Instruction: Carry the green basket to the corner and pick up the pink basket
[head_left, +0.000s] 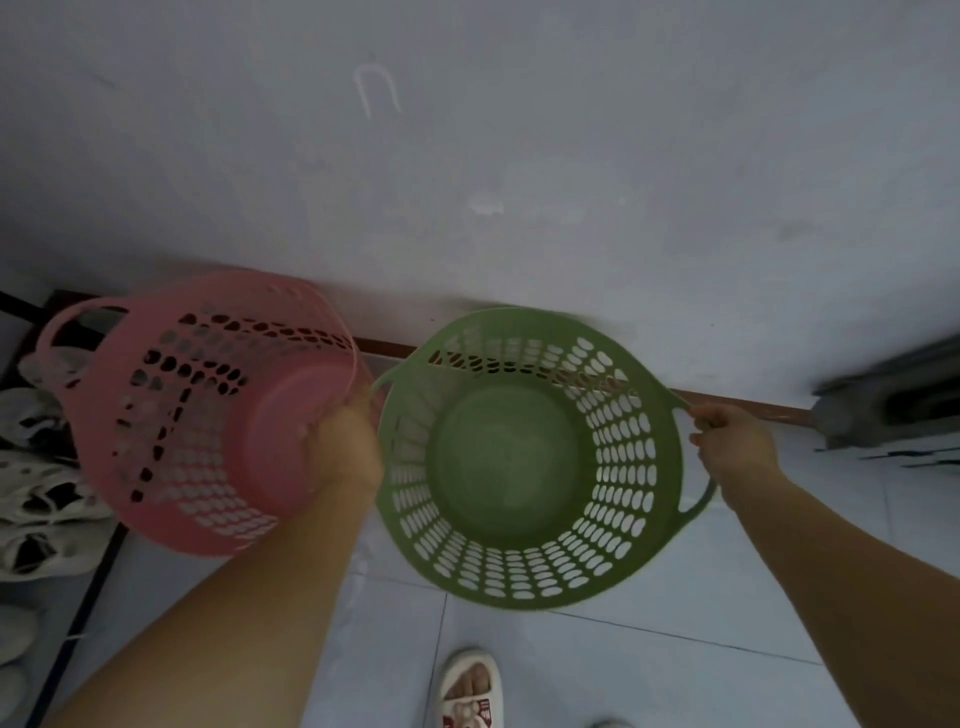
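The green basket (524, 577), round with oval holes, hangs upright in the middle right, above the tiled floor by the wall. My right hand (732, 441) is closed on its right handle. The pink basket (197, 415) is at the left, tilted so its bottom faces me and its mouth points away to the left. My left hand (345, 449) grips its rim on the side next to the green basket. The two baskets almost touch beside that hand.
A grey wall (519, 156) with a brown skirting strip runs across the back. A dark shoe rack (67, 623) with pale shoes stands at the left. A dark blurred object (883, 410) sits at the right. My sandalled foot (470, 691) is on the tiles.
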